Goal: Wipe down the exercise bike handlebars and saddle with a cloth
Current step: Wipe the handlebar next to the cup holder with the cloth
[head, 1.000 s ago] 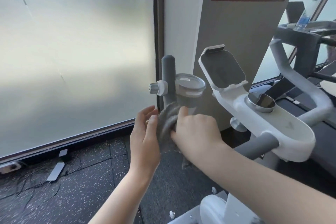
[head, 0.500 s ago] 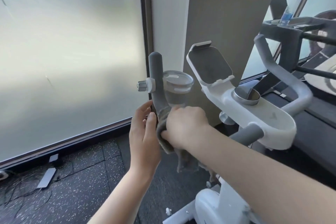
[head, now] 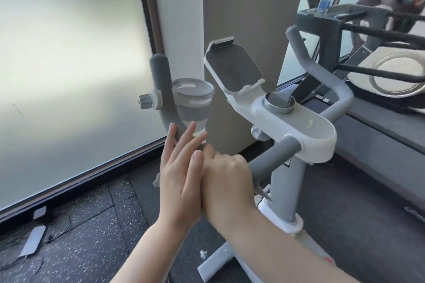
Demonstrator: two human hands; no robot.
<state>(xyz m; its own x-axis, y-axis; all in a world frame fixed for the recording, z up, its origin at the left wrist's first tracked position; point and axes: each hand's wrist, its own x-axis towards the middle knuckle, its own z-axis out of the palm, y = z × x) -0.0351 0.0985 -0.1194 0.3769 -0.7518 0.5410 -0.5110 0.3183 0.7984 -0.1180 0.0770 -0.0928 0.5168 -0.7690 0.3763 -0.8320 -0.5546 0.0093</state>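
Observation:
The exercise bike's grey left handlebar (head: 161, 89) rises upright, and the right handlebar (head: 322, 71) curves up behind the white console (head: 299, 128). My right hand (head: 227, 179) is curled round the low bend of the left handlebar, where it holds the grey cloth. The cloth (head: 157, 182) is almost wholly hidden; only a small scrap shows left of my left hand. My left hand (head: 181, 174) lies flat with straight fingers against the right hand and the bar. The saddle is out of view.
A grey cup (head: 193, 108) sits in a holder clamped to the left handlebar. A phone cradle (head: 232, 66) stands on the console. A treadmill (head: 379, 135) is at the right, a pillar (head: 248, 18) and frosted glass (head: 69, 53) ahead, cables (head: 34, 236) on the floor.
Both hands have slid down the left handlebar toward its lower bend. The cloth, plainly seen before, is now covered by my hands. My left fingers have straightened upward.

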